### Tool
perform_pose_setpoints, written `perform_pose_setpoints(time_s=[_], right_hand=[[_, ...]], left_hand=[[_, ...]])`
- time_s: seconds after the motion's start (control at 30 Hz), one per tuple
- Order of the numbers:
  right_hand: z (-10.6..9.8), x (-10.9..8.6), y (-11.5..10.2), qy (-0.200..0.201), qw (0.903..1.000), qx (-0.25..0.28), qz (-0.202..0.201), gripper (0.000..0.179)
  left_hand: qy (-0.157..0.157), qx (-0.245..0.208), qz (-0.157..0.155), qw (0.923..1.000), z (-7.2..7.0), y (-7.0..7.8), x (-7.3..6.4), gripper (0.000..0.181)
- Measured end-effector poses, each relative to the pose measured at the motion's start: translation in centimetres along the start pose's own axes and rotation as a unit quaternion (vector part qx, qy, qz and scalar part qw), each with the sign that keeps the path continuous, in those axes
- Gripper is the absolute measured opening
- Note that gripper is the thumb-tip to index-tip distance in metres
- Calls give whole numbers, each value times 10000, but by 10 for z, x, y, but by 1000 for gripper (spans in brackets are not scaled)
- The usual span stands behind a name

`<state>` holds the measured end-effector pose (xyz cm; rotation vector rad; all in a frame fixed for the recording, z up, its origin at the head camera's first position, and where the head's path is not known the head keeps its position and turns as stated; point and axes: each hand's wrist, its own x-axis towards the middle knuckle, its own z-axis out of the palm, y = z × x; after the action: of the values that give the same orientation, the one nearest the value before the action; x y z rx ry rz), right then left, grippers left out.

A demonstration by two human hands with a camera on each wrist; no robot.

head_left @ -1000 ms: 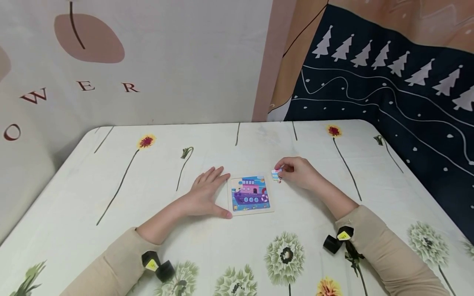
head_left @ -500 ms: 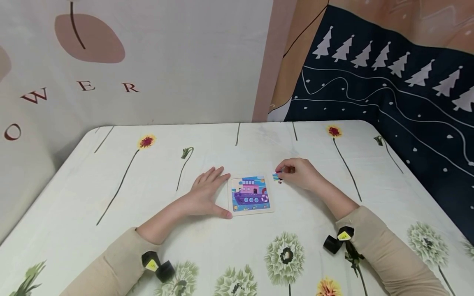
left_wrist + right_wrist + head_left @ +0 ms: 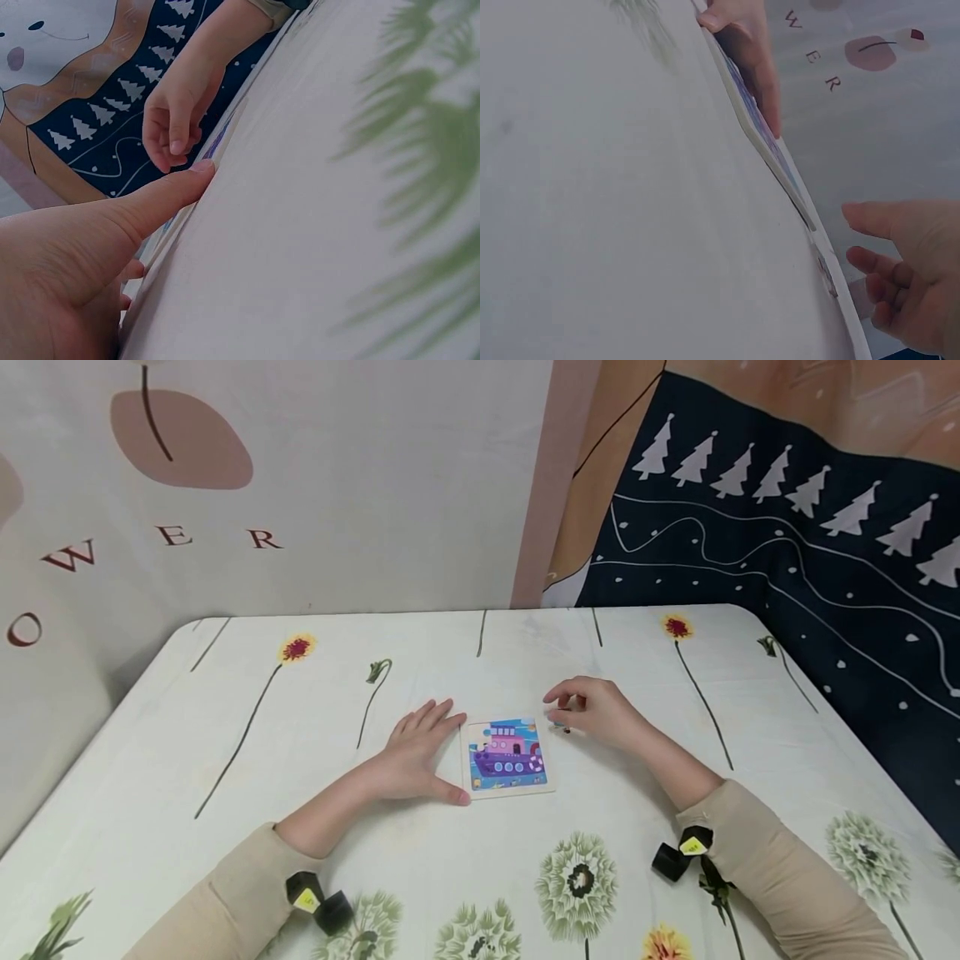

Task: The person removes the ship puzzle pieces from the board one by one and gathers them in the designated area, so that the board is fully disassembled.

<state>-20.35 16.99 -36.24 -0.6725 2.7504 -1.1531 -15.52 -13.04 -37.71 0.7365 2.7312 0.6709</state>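
Observation:
A square puzzle board (image 3: 549, 777) with a pale wooden frame and a purple and pink ship picture lies flat on the table. My left hand (image 3: 415, 758) is spread along its left side, the thumb touching the lower left corner and the index finger at the upper left. Just off the board's upper right side, my right hand (image 3: 600, 714) hovers with thumb and fingers parted and nothing between them in the right wrist view. Under its fingertips lie small puzzle pieces (image 3: 826, 277), mostly hidden by the hand in the head view.
A white cloth with printed flowers covers the table (image 3: 300, 710). Behind stands a pale wall hanging (image 3: 390, 485), with a dark tree-patterned cloth (image 3: 712, 543) at the right. Black wrist devices (image 3: 318, 902) sit on both beige sleeves (image 3: 780, 868).
Earlier the right hand's fingers were at a blue and pink puzzle piece, which then tilted. Now that hand sits slightly further left, its fingers parted. The left hand and board keep their places.

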Motion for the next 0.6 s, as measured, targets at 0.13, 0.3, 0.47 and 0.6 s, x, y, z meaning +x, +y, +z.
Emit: perform_pose_setpoints(time_s=[0.13, 0.3, 0.47, 0.6], right_hand=[[4, 3, -7, -156, 9998, 11, -133, 22], [8, 7, -13, -391, 9981, 38, -469, 25], [14, 12, -18, -722, 9946, 127, -741, 28], [18, 18, -20, -975, 9911, 275, -858, 29]], left_hand=[[-15, 0, -13, 10000, 0, 0, 0, 114], [11, -3, 3, 10000, 0, -1, 0, 114], [27, 1, 17, 10000, 1, -1, 0, 113], [24, 6, 23, 10000, 1, -1, 0, 113]])
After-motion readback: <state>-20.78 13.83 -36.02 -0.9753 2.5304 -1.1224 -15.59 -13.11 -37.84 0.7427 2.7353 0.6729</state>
